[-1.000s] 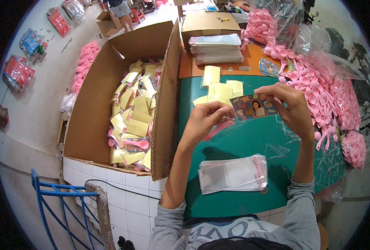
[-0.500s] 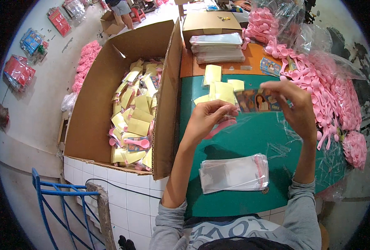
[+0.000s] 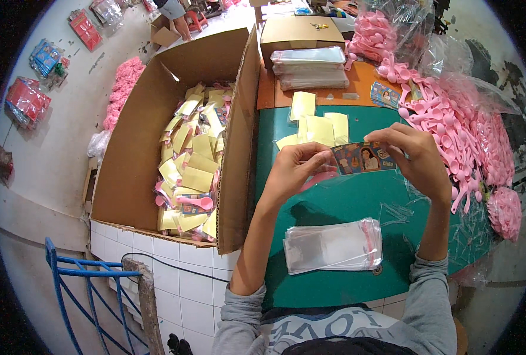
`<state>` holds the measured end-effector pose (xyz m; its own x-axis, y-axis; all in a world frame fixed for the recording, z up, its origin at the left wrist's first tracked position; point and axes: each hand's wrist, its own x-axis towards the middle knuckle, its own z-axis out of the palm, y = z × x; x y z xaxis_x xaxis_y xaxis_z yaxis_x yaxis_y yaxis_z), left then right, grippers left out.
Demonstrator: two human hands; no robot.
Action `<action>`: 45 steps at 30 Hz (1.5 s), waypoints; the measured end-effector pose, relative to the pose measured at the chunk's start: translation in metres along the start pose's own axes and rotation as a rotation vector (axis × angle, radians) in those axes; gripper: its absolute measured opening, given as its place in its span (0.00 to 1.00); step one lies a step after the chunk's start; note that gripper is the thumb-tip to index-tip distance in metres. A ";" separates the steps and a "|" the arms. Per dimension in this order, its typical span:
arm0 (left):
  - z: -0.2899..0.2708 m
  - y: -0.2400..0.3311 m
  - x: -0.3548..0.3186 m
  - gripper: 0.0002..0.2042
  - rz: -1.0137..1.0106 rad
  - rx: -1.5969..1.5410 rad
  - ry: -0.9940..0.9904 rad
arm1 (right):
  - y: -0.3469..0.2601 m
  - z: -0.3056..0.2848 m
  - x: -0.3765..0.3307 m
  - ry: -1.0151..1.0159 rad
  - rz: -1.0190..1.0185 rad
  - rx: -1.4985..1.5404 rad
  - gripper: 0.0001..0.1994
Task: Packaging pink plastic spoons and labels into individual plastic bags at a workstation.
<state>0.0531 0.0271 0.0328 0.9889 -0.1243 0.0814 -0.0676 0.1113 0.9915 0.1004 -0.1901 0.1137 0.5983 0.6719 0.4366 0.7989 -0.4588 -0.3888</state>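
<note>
Left fingers [image 3: 317, 158] pinch 1 clear bag [image 3: 334, 179] with 1 pink spoon [image 3: 318, 179]; right fingers [image 3: 382, 135] grasp 1 picture card [image 3: 362, 158].

Printed card [image 3: 363, 158], dark blue: one short word in pale lettering, lower right corner; grey-sleeved shirt [image 3: 334, 324]: large grey capitals across the pale chest; farther blue cards [image 3: 385, 94] and wall-hung red packet [image 3: 85, 31]: any lettering too small to read.

Pink spoon [image 3: 321, 178] partly behind the left hand [image 3: 295, 170], far person [image 3: 172, 10] cut off by the edge, card [image 3: 362, 158] details too small to tell
</note>
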 end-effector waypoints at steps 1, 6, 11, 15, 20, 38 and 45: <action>-0.002 -0.002 0.000 0.10 0.019 0.050 0.013 | -0.001 0.000 0.000 -0.010 0.007 -0.010 0.08; 0.006 0.004 0.000 0.11 0.008 0.214 0.009 | -0.005 0.005 -0.003 -0.005 -0.041 -0.032 0.07; 0.013 0.006 -0.001 0.14 0.141 0.154 -0.106 | -0.004 0.018 0.001 -0.098 0.018 0.174 0.10; 0.023 0.010 -0.004 0.19 0.124 0.137 -0.055 | -0.003 0.032 0.006 -0.240 0.102 0.328 0.09; 0.026 0.011 -0.012 0.21 0.114 0.640 0.130 | 0.006 0.037 0.003 -0.286 0.286 0.495 0.07; 0.008 0.006 -0.095 0.29 -0.002 0.101 -0.083 | -0.012 0.039 -0.057 -0.344 0.524 0.793 0.09; 0.015 0.002 -0.104 0.24 -0.037 0.189 0.019 | -0.021 0.052 -0.073 -0.134 0.493 0.728 0.09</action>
<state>-0.0522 0.0254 0.0282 0.9934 -0.1059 0.0447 -0.0533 -0.0799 0.9954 0.0365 -0.1993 0.0476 0.8153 0.5790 0.0028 0.1885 -0.2607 -0.9468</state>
